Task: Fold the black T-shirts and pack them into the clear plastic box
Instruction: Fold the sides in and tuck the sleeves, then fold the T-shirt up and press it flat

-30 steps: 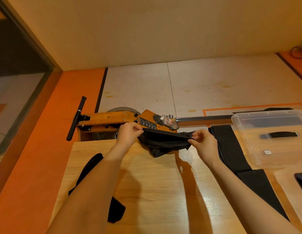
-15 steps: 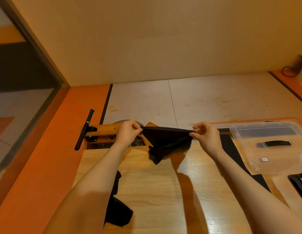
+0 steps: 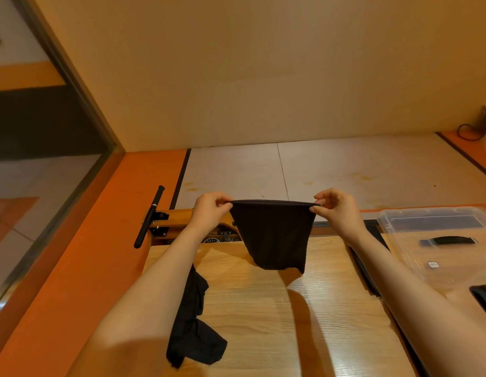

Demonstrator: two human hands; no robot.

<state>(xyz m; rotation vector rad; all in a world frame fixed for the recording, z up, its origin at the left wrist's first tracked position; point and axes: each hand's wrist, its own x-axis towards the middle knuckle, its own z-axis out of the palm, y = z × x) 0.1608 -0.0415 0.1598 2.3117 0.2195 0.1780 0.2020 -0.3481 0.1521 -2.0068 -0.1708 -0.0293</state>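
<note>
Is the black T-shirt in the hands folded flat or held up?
Held up: left hand and right hand pinch the black T-shirt's top edge taut; it hangs above the table.

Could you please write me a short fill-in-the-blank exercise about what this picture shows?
1. Both hands, left hand and right hand, pinch the top edge of a ____ cloth.
2. The cloth hangs above a ____ table.
3. The clear box lies to the person's ____.

Missing words: black; wooden; right
</note>
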